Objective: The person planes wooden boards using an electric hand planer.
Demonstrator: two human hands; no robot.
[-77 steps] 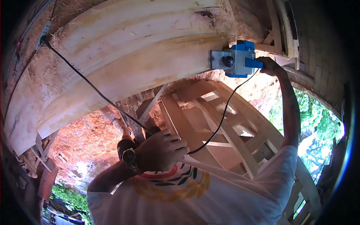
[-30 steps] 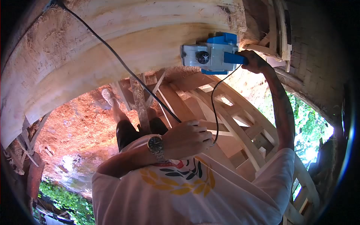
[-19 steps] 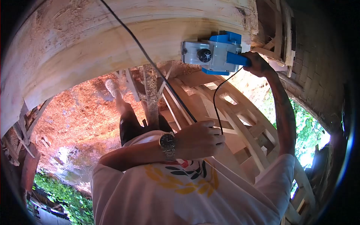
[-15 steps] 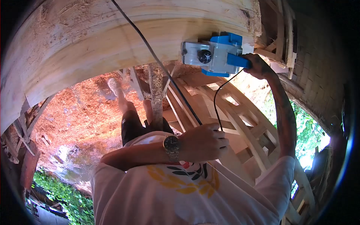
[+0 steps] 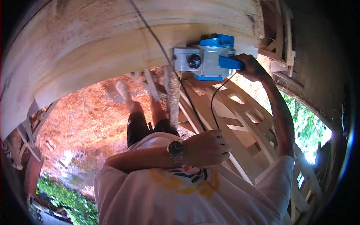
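My right hand (image 5: 250, 67) is wrapped round the blue rear handle of an electric planer (image 5: 210, 60). The tool has a pale body with a dark round knob and rests on the light wooden board (image 5: 112, 45), near that board's right end. Close to my chest, my left hand (image 5: 205, 147), a metal watch on its wrist, is closed around the black power cord (image 5: 161, 48). One stretch of cord runs up across the board, and another loops from my fist to the planer's rear. The planer's underside is hidden.
Below the board stands a wooden post (image 5: 174, 95) with braces. A slatted wooden frame (image 5: 240, 112) lies to the right. Shavings (image 5: 86, 108) cover the ground around my feet. A woven wall (image 5: 315, 63) rises at the far right.
The planer has slid a little left along the board with my right hand on it. My left hand keeps hold of the cord, and the view has shifted slightly.
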